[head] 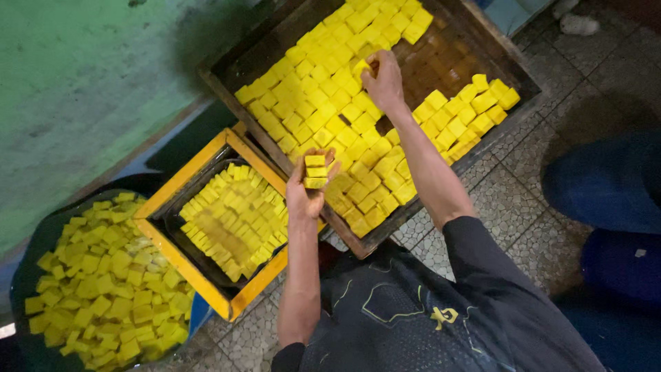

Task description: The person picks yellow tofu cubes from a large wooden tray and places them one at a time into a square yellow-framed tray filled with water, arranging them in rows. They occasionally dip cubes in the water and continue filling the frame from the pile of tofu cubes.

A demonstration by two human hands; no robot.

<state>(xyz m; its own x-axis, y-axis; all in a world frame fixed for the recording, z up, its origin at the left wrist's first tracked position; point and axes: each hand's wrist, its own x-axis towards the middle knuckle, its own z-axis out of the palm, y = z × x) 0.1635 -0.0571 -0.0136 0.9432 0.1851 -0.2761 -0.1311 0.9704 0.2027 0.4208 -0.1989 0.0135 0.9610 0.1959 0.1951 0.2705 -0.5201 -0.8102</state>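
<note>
Holding a short stack of three yellow rectangular blocks [315,171], the left hand [308,193] is turned palm up, its fingers curled loosely around the stack, which stands upright on the palm. Just beyond that hand lies a large dark wooden tray [523,83] tightly packed with more yellow cubes [323,103], though a bare brown patch shows on the tray floor to the right of the other hand. The right hand [383,83] reaches further out over this tray, fingers pinched together on one yellow block [363,67] among the rows; how firmly it grips is hard to tell. To the left of the held stack sits a smaller yellow-framed wooden box [172,241] filled with neat rows of the same blocks, and further left a dark round tub [27,262] holds loose blocks in a heap. Pale mosaic floor tiles [523,207] lie below the right forearm.
</note>
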